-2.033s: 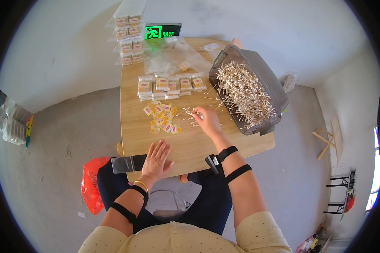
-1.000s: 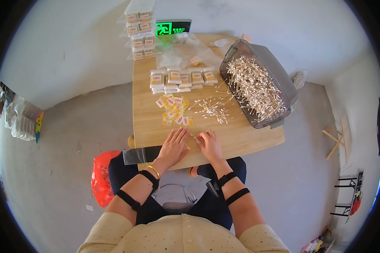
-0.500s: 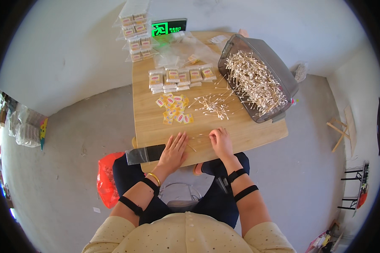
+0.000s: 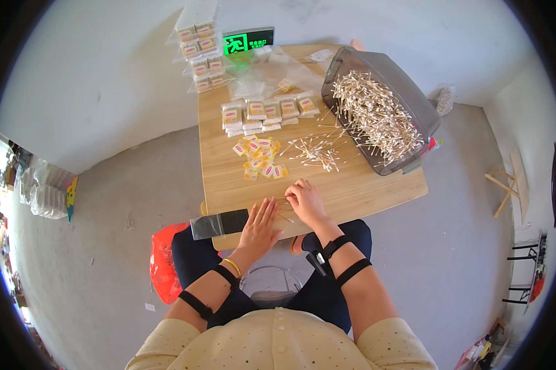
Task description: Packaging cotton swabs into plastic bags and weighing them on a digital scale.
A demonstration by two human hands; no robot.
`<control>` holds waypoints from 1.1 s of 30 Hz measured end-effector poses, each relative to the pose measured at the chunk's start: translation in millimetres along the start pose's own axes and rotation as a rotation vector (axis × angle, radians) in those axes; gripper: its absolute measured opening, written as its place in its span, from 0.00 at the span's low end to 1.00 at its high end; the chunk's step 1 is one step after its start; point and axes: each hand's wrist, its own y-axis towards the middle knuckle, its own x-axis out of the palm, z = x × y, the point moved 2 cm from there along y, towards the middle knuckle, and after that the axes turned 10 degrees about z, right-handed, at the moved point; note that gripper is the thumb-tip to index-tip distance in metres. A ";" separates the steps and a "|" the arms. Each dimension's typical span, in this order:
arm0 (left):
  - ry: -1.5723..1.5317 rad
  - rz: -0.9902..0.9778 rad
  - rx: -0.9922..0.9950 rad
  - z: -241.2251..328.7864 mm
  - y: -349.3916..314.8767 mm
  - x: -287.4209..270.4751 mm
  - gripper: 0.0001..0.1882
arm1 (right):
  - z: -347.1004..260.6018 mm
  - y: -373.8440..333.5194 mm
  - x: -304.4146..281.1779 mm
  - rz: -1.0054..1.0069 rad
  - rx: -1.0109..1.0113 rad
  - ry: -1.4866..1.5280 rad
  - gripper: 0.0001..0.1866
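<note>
The wooden table (image 4: 364,185) is curving its front edge just ahead of my lap, and my wrists are crossing it. Open room is running as bare wood from my right hand (image 4: 306,202) to the right front corner, and a narrower strip is lying along the left edge. Toward the back of the right edge, a grey see-through plastic bin (image 4: 427,117) is taking up the space, and heaped cotton swabs (image 4: 376,117) are filling it.

My left hand (image 4: 261,227) is lying flat and released near the front edge, its fingers stretched out nearly together. Just beside it, a flat dark packet (image 4: 228,223) is jutting past the left edge at the front corner.

My right hand is curling, its thumb and fingertips drawn together low over the wood beside my left fingers; I cannot tell whether it is gripping a swab. A loose cotton swab (image 4: 286,217) is lying between my hands.

Beyond them, a small pile of swabs (image 4: 315,153) is spreading mid-table, with yellow-and-white label cards (image 4: 259,159) lying to its left. Filled swab packs (image 4: 269,112) are sitting in a row behind the cards, and crumpled clear bags (image 4: 253,83) are lying toward the back edge.
</note>
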 end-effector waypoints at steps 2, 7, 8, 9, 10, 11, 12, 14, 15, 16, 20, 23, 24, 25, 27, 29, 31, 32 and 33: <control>0.002 0.012 0.004 0.1 0.8 -0.3 0.44 | 2.0 -0.9 -1.5 0.007 0.004 0.034 0.05; 0.072 0.004 0.038 1.2 12.4 0.2 0.44 | 9.0 -8.7 -19.1 0.120 0.205 0.202 0.07; 0.083 0.002 0.059 2.0 16.8 0.9 0.44 | 9.6 -11.8 -23.1 0.120 0.207 0.200 0.07; 0.080 0.002 0.060 2.7 22.3 2.1 0.44 | 10.1 -15.3 -27.2 0.135 0.208 0.170 0.08; 0.145 -0.030 0.046 1.2 27.1 6.1 0.44 | 8.9 -18.3 -30.0 0.148 0.207 0.143 0.09; 0.211 -0.062 0.031 -0.8 30.0 9.3 0.45 | 7.3 -22.1 -32.2 0.146 0.207 0.144 0.09; 0.211 -0.063 0.029 -2.7 31.1 11.2 0.45 | 5.1 -26.4 -34.2 0.142 0.196 0.103 0.08; 0.126 -0.038 -0.006 -4.5 33.8 12.3 0.45 | -0.2 -35.0 -38.7 0.140 0.187 0.061 0.08; 0.127 -0.039 -0.006 -6.2 32.8 12.2 0.45 | -3.5 -39.3 -39.1 0.093 0.181 0.048 0.09; 0.032 -0.025 -0.018 -7.8 32.7 10.7 0.46 | -4.5 -43.9 -39.6 0.050 0.178 0.031 0.12; -0.207 0.065 -0.094 -25.2 26.4 -0.9 0.48 | -18.6 -49.4 -34.2 0.111 0.085 -0.036 0.19; -0.313 0.064 -0.125 -37.0 25.2 -7.3 0.48 | -32.6 -48.6 -33.8 0.044 0.067 -0.113 0.21; -0.310 0.063 -0.127 -38.5 25.5 -8.5 0.48 | -30.8 -47.2 -30.9 0.027 0.080 -0.089 0.20; -0.324 0.060 -0.130 -38.9 27.1 -9.3 0.47 | -27.3 -45.6 -28.7 0.012 0.096 -0.067 0.19; -0.339 0.056 -0.131 -38.3 30.5 -10.8 0.45 | -12.9 -41.1 -20.6 0.007 0.100 -0.036 0.16; -0.333 0.044 -0.104 -36.7 32.1 -8.7 0.45 | -9.9 -32.8 -17.0 -0.001 0.103 -0.002 0.12; -0.325 0.032 -0.098 -33.2 33.4 -5.1 0.45 | -9.9 -26.2 -13.4 -0.018 0.042 0.012 0.09; -0.318 0.021 -0.093 -31.1 33.9 -2.8 0.45 | -9.5 -23.4 -12.3 -0.018 0.043 0.011 0.09; -0.320 0.020 -0.091 -29.1 34.0 -0.7 0.45 | -9.7 -20.8 -11.6 -0.011 0.007 0.014 0.10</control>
